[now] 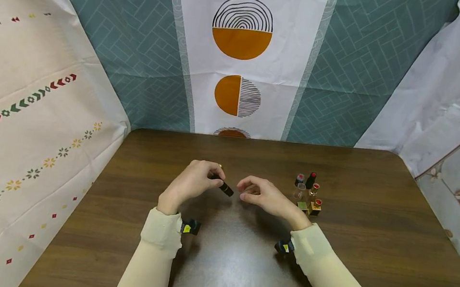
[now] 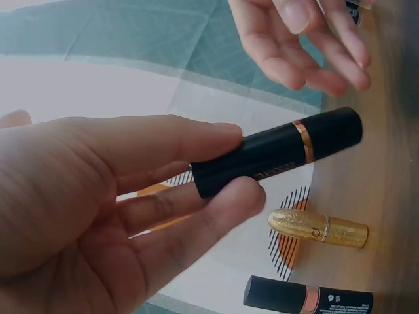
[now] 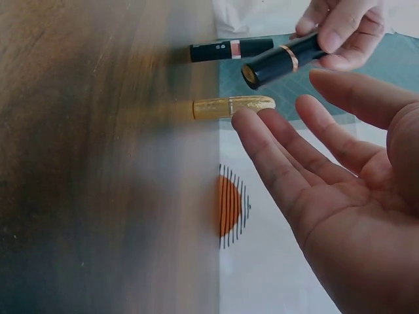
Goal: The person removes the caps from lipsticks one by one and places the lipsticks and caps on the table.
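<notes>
My left hand [image 1: 191,181] pinches a black lipstick [image 2: 272,152] between thumb and fingers above the table. The lipstick is a capped tube with a gold band round it, tilted so its far end points down toward the right hand. My right hand [image 1: 268,198] is a short way to the right of it, fingers relaxed and apart, holding nothing. In the left wrist view, a gold lipstick [image 2: 321,229] with a rounded top stands on the table beyond the held one. Beside it is a black lip tube [image 2: 308,297] with a pink band.
Right of my right hand stands a small cluster: a black lipstick [image 1: 310,181] with a red tip, a gold-and-black lipstick [image 1: 315,208], a clear tube [image 1: 300,191] and others. The brown wooden table [image 1: 354,257] ends at a patterned curtain [image 1: 237,91] at the back.
</notes>
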Tool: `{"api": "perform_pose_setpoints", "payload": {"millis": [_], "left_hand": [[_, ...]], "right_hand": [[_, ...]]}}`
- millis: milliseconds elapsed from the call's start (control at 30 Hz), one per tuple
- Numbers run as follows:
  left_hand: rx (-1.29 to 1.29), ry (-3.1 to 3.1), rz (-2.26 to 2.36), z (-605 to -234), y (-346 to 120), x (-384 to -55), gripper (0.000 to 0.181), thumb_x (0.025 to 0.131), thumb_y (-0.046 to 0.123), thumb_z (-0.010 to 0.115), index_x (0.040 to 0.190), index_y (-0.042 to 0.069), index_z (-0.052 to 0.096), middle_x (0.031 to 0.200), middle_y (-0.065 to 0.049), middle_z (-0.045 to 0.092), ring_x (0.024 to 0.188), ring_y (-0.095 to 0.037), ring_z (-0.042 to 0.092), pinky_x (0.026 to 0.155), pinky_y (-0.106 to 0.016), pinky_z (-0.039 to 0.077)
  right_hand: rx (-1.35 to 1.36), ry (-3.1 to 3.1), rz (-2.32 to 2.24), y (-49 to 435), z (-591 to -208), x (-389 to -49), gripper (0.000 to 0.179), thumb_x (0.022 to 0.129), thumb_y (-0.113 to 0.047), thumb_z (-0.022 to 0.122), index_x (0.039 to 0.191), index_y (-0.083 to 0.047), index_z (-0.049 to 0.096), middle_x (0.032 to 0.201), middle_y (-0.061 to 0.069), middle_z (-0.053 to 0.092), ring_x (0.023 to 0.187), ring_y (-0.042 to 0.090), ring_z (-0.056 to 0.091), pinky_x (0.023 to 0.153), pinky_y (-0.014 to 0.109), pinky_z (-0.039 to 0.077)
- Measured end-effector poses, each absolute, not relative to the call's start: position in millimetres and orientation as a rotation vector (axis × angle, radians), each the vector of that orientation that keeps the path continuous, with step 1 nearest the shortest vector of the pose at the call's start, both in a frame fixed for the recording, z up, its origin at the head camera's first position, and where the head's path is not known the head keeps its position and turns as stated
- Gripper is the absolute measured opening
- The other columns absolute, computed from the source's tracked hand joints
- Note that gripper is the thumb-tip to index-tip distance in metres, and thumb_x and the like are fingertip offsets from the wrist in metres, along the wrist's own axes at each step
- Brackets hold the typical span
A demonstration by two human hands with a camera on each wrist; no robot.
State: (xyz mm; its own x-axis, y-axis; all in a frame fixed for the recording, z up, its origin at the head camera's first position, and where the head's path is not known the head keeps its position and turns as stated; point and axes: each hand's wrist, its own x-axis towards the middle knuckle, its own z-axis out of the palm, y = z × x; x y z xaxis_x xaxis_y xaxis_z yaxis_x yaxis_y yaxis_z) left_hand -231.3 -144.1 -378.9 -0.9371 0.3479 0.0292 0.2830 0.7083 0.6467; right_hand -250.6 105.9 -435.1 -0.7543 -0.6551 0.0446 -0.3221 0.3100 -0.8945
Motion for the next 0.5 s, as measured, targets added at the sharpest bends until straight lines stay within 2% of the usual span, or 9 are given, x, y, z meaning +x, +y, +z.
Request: {"api": "perform_pose_setpoints", "payload": {"millis": [267,500], "left_hand": [[0.601,2.801,1.149,-380.9,-141.6,-231.5,0.004,0.098,0.012,0.075,0.101,0.014,0.077,0.097,0.002,0.073,0.084,-0.015,0.064,0.078,-0.035,0.054],[0.630,2.778,1.188,-379.8,-138.1,-231.7,0.006,0.098,0.012,0.075,0.103,0.012,0.077,0.099,0.002,0.073,0.090,-0.014,0.066,0.083,-0.035,0.056]], "right_hand": [[-0.841,2.276,-1.488,102.6,-439.2,-252.5,0.030,0.103,-0.010,0.066,0.131,0.002,0.061,0.127,0.015,0.066,0.116,0.031,0.067,0.097,0.047,0.054],[-0.843,2.275,-1.497,99.5,-437.1,-250.3,0.029,0.103,-0.010,0.066,0.131,-0.001,0.062,0.127,0.015,0.066,0.114,0.030,0.067,0.097,0.045,0.055]]}}
